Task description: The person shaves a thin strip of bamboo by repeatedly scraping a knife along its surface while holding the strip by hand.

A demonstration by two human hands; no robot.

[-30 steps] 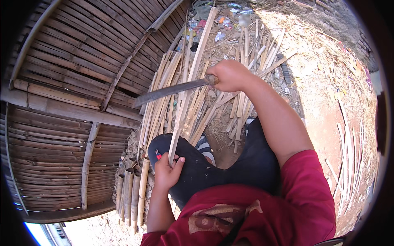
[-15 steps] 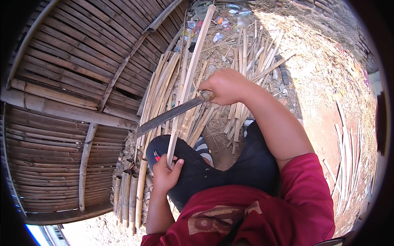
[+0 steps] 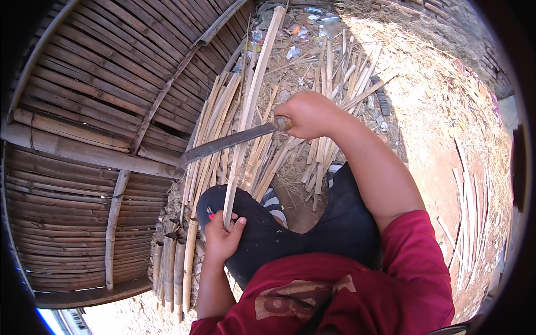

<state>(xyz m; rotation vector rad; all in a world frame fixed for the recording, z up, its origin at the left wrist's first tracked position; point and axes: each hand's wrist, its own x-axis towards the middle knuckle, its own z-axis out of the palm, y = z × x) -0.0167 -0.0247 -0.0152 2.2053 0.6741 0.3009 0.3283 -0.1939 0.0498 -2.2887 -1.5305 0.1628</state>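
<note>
A long, pale bamboo strip (image 3: pixel 254 97) runs from my left knee away toward the far litter. Its near end is gripped by my left hand (image 3: pixel 225 233), thumb on one side and fingers on the other. My right hand (image 3: pixel 308 114) is wrapped round the handle of a machete (image 3: pixel 229 142). The long dark blade points left and crosses over the strip, roughly level with the ground; whether it touches the strip I cannot tell. A small thing with red on it (image 3: pixel 210 213) shows beside my left fingers, mostly hidden.
A slatted bamboo wall (image 3: pixel 72 134) stands close on the left. Split bamboo strips (image 3: pixel 215 120) lie along it, and more strips (image 3: pixel 329 72) lie ahead. Upright bamboo tubes (image 3: pixel 170 268) stand at lower left. Thin strips (image 3: pixel 472 212) lie at right; straw and litter (image 3: pixel 293 53) cover the far ground.
The machete and my right hand have moved slightly up in the picture, and the blade lies flatter. The strip's far end has shifted a little left. My left hand keeps its grip.
</note>
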